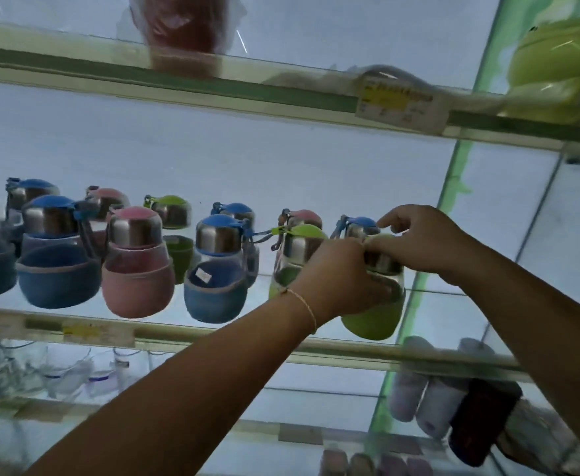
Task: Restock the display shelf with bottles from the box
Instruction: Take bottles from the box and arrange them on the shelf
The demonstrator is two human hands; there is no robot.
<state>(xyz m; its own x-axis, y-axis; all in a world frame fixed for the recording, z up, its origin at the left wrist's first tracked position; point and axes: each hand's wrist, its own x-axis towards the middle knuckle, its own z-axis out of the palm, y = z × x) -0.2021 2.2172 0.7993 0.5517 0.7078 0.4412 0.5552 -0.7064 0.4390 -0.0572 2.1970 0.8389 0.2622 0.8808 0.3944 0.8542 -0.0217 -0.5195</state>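
Reaches up with both arms to a glass display shelf [213, 336]. Grips with the left hand [345, 280], fingers curled round the clear middle of a green bottle [372, 319]. Pinches the steel cap [383, 262] of that same bottle with the right hand [426, 242], thumb and bent fingers on the cap top, index finger stretched out toward a blue-capped bottle [360, 225] in the back row. Holds the green bottle roughly upright between the two hands, at the right end of the front row, its sleeve low over the shelf's front edge; cannot tell whether it touches the glass.

Shows, just left of it and partly hidden by the left hand, a second green bottle [295, 252]. Continues leftward with a blue bottle [215, 290], a pink bottle [137, 286] and another blue one [57, 280], all standing on the glass, with more behind.

Carries, on the upper shelf [178, 84], a lime-green container [556, 70], a blurred red item [182, 25] and a price label [398, 101]. Stores clear glass cups [65, 372] and pale cylinders [426, 403] on the level below. Wears a thin bracelet [307, 309] on the left wrist.
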